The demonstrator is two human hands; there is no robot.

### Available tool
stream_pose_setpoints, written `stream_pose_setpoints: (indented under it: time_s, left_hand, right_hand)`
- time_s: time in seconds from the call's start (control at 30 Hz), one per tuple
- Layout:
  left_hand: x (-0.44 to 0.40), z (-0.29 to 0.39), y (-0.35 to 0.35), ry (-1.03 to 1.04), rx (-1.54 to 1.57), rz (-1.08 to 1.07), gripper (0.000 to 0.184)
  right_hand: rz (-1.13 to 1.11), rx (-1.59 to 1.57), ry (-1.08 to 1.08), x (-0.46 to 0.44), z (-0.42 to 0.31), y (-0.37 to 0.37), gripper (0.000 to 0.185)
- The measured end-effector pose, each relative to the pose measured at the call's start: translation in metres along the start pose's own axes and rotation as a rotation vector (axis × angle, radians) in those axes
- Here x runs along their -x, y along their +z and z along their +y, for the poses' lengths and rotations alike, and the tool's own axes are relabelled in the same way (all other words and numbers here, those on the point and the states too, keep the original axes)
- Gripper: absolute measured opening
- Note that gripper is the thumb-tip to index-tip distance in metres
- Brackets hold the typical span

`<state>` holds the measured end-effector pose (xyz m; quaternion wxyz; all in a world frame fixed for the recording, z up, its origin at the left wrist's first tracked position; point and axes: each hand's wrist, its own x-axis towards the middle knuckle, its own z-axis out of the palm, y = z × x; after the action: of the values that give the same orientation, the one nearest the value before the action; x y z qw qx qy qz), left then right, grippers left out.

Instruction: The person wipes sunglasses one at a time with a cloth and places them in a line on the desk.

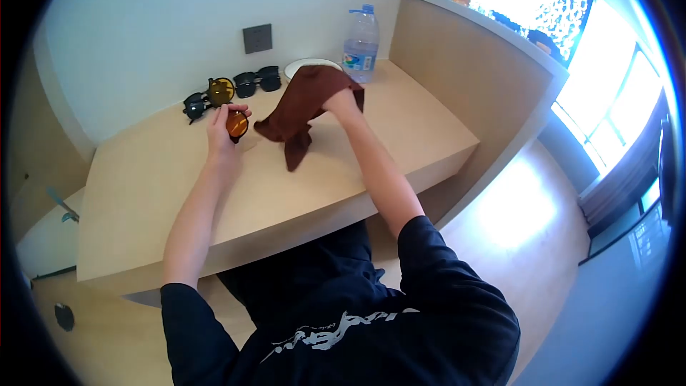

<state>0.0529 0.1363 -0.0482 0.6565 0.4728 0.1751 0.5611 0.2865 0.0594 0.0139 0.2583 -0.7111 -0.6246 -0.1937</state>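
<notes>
Over the pale table (279,193), a stage of handling two things apart seems to be in hand, with a brown cloth (307,96) raised on one side and the amber-lensed glasses (238,126) held on the other. The cloth is carried by the right hand (340,99) above the far half of the table, right of its middle, its loose corners hanging toward the near edge; how the fingers are set cannot be told, as they are covered by the fabric. The glasses are held by the left hand (218,129) near the far edge, left of the middle, pinched between thumb and fingers; both round lenses appear to belong to one pair, though the bridge is hidden. For the two to meet, the cloth would need to be brought leftward and the pinch kept off the lenses. At the far right corner a clear bottle (363,41) is stood, with a white plate (295,66) just beside it, partly screened by the cloth. Along the far edge, black sunglasses (258,81) are set left of the plate, and a second dark pair (194,107) lies close behind the held glasses, leaving little room there.
</notes>
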Motion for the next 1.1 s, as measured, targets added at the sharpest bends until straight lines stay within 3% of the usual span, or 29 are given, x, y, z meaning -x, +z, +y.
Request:
stream_pose_setpoints:
  time_s: [0.07, 0.1, 0.13, 0.2, 0.23, 0.37, 0.47, 0.53, 0.57, 0.67, 0.73, 0.83, 0.97, 1.07, 1.1]
  left_hand:
    - [0.003, -0.003, 0.008, -0.002, -0.014, -0.045, 0.028]
    - [0.006, -0.003, 0.012, -0.036, -0.013, -0.080, 0.028]
    - [0.007, -0.003, 0.014, -0.068, -0.016, -0.114, 0.028]
    - [0.006, -0.008, 0.017, -0.056, -0.003, -0.155, 0.028]
    - [0.007, -0.012, 0.016, -0.045, 0.006, -0.191, 0.028]
    - [0.003, -0.014, 0.008, -0.088, 0.092, -0.188, 0.031]
    - [-0.007, -0.014, -0.003, -0.136, 0.210, -0.197, 0.032]
    - [-0.013, -0.016, -0.009, -0.122, 0.238, -0.177, 0.031]
    - [-0.018, -0.014, -0.014, -0.081, 0.246, -0.310, 0.034]
    - [-0.007, -0.001, -0.003, -0.119, 0.201, -0.096, 0.034]
    - [-0.006, 0.003, -0.001, -0.105, 0.207, -0.118, 0.034]
    - [-0.005, 0.004, 0.004, -0.048, 0.206, -0.150, 0.033]
    - [-0.001, 0.002, 0.010, 0.097, 0.064, -0.125, 0.031]
    - [0.005, 0.001, 0.016, 0.078, 0.017, -0.132, 0.029]
    - [0.002, -0.002, 0.014, 0.099, -0.004, -0.164, 0.028]
  right_hand:
    - [0.066, -0.115, 0.047, -0.002, 0.020, -0.023, 0.024]
    - [0.121, 0.001, -0.017, -0.023, 0.051, 0.009, 0.029]
    - [0.121, 0.005, -0.018, -0.020, 0.045, -0.009, 0.029]
    - [-0.083, 0.253, -0.072, -0.015, 0.017, -0.061, 0.018]
    - [0.055, 0.185, -0.096, -0.056, 0.063, 0.003, 0.024]
    - [0.170, -0.194, 0.070, -0.052, 0.045, 0.031, 0.027]
    - [-0.037, -2.035, 0.537, -0.043, -0.014, 0.027, 0.041]
    - [-0.038, -2.101, 0.482, -0.035, -0.053, 0.031, 0.039]
    - [-0.069, -1.911, 0.352, -0.029, -0.069, 0.032, 0.039]
    - [-0.099, -1.317, -0.004, -0.005, -0.098, 0.032, 0.039]
    - [-0.085, -0.900, -0.208, 0.004, -0.103, 0.032, 0.040]
    - [-0.141, -1.066, -0.046, 0.012, -0.108, 0.045, 0.039]
    - [-0.368, -1.663, 0.504, 0.022, -0.112, 0.062, 0.039]
    - [-0.403, -1.752, 0.603, 0.021, -0.107, 0.069, 0.039]
    - [-0.443, -1.609, 0.555, 0.019, -0.105, 0.070, 0.041]
